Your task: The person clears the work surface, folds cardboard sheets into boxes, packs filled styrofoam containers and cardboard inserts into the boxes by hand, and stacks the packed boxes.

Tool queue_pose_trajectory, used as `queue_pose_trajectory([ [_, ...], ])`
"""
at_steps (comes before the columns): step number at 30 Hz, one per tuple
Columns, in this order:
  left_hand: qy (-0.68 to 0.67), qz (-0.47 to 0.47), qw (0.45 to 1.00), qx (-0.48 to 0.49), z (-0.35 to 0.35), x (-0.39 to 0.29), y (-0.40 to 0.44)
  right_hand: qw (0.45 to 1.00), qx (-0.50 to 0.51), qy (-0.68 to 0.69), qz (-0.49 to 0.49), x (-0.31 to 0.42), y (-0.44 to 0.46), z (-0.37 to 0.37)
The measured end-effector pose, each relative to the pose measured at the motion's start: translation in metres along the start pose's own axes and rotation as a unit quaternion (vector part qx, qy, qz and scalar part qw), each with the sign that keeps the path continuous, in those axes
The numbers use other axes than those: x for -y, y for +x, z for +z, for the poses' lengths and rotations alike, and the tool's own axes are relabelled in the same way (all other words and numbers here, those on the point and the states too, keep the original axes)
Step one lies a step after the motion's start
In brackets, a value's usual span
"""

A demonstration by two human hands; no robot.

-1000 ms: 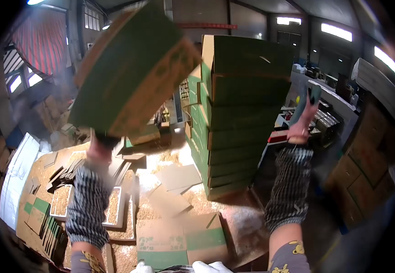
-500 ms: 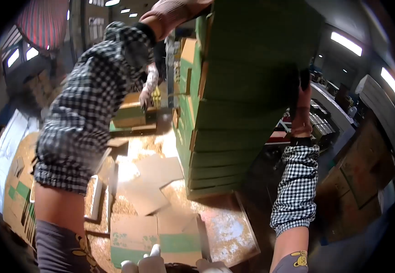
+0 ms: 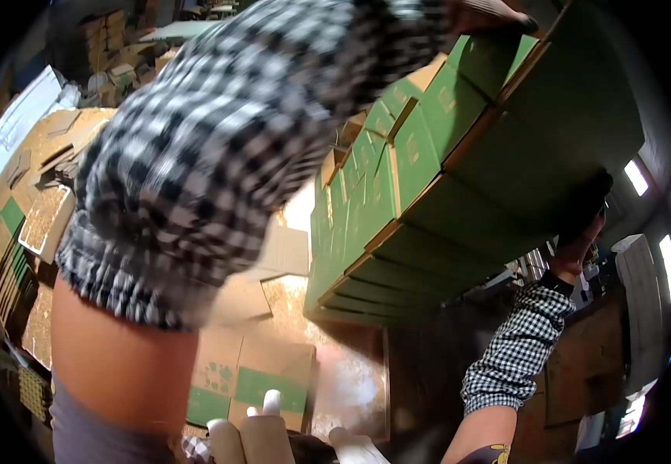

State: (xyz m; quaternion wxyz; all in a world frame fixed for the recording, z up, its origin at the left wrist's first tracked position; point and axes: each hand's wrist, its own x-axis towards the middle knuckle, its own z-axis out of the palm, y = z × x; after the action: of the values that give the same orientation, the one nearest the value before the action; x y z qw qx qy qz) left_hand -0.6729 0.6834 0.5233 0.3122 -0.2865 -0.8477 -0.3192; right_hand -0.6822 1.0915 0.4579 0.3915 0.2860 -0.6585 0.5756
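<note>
A tall stack of green cardboard boxes (image 3: 416,166) fills the middle and right of the view, leaning in the wide image. My left hand (image 3: 494,15), in a pinkish glove with dark fingertips, is at the top of the stack, its fingers over the upper edge of a green cardboard box. My right hand (image 3: 583,224), in a similar glove, presses up against the right side of the upper box. Part of its fingers lies in dark shadow. Both arms wear black-and-white checked sleeves.
Flat cardboard (image 3: 273,371) with green print lies on the worn floor (image 3: 351,387) below. Brown cardboard sheets (image 3: 587,356) stand at the right. More cardboard (image 3: 3,232) lies at the left. White finger-like shapes (image 3: 266,441) show at the bottom edge.
The view has turned, so the stack appears further right and more tilted. My left arm now reaches further right across the view. Both hands stay at the upper boxes.
</note>
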Motion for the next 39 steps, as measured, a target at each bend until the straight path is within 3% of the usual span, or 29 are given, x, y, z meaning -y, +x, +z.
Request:
queue_pose_trajectory([
  [1,-0.021,-0.004,1.0,-0.02,0.003,0.007,-0.015,0.996,-0.036,0.084,0.024,0.008,-0.004,0.009],
  [4,-0.16,-0.063,0.976,-0.133,0.049,0.04,-0.077,0.998,-0.015,0.063,0.024,0.03,-0.015,0.032],
  [5,-0.255,-0.122,0.941,-0.186,0.085,0.057,-0.105,0.998,-0.017,0.059,0.028,0.029,-0.017,0.033],
  [7,-0.355,-0.271,0.867,-0.219,0.169,0.081,-0.145,0.995,0.003,-0.042,-0.088,0.029,-0.017,0.032],
  [8,-0.141,-0.403,0.894,-0.138,0.221,0.069,-0.144,0.989,0.012,-0.078,-0.127,0.03,-0.014,0.03],
  [9,-0.12,-0.267,0.94,-0.172,0.244,0.099,-0.151,0.994,0.005,-0.045,-0.097,0.027,-0.01,0.03],
  [11,-0.036,-0.008,0.976,-0.215,0.252,0.128,-0.176,0.999,0.005,-0.026,-0.038,0.017,-0.016,0.023],
  [12,-0.218,-0.108,0.953,-0.181,0.235,0.113,-0.206,0.994,0.027,-0.077,-0.075,0.015,-0.021,0.02],
  [13,-0.384,-0.214,0.88,-0.18,0.216,0.097,-0.236,0.99,0.028,-0.104,-0.095,0.016,-0.018,0.02],
  [14,-0.481,-0.24,0.81,-0.234,0.218,0.094,-0.27,0.986,0.027,-0.122,-0.107,0.021,-0.019,0.02],
  [16,-0.514,-0.368,0.712,-0.308,0.267,0.113,-0.359,0.979,0.018,-0.158,-0.13,0.03,-0.02,0.019],
  [18,-0.448,-0.501,0.684,-0.283,0.348,0.108,-0.442,0.972,0.011,-0.185,-0.142,0.033,-0.031,0.018],
  [20,-0.409,-0.567,0.681,-0.216,0.433,0.091,-0.501,0.97,0.005,-0.204,-0.135,0.033,-0.053,0.017],
  [23,-0.37,-0.522,0.747,-0.181,0.529,0.099,-0.551,0.973,0.0,-0.208,-0.097,0.025,-0.102,0.01],
  [27,-0.239,-0.312,0.912,-0.12,0.467,0.083,-0.546,0.979,-0.009,-0.201,-0.017,0.006,-0.172,-0.004],
  [28,-0.396,-0.457,0.792,-0.085,0.403,0.058,-0.509,0.981,-0.014,-0.196,0.012,0.001,-0.193,-0.008],
  [30,-0.439,-0.594,0.673,-0.025,0.344,0.052,-0.482,0.98,-0.029,-0.174,0.092,-0.009,-0.256,-0.016],
  [31,-0.355,-0.61,0.709,0.008,0.34,0.065,-0.491,0.976,-0.03,-0.161,0.142,-0.016,-0.292,-0.018],
  [32,-0.27,-0.554,0.785,-0.067,0.324,0.051,-0.505,0.968,-0.024,-0.143,0.204,-0.024,-0.332,-0.019],
  [35,-0.045,-0.433,0.885,-0.165,0.221,-0.001,-0.549,0.907,0.019,-0.064,0.415,-0.05,-0.466,-0.005],
  [37,0.067,-0.482,0.857,-0.169,0.154,-0.021,-0.604,0.834,0.063,0.012,0.549,-0.063,-0.559,0.017],
  [39,0.162,-0.575,0.787,-0.156,0.093,-0.04,-0.67,0.759,0.106,0.115,0.632,-0.063,-0.638,0.047],
])
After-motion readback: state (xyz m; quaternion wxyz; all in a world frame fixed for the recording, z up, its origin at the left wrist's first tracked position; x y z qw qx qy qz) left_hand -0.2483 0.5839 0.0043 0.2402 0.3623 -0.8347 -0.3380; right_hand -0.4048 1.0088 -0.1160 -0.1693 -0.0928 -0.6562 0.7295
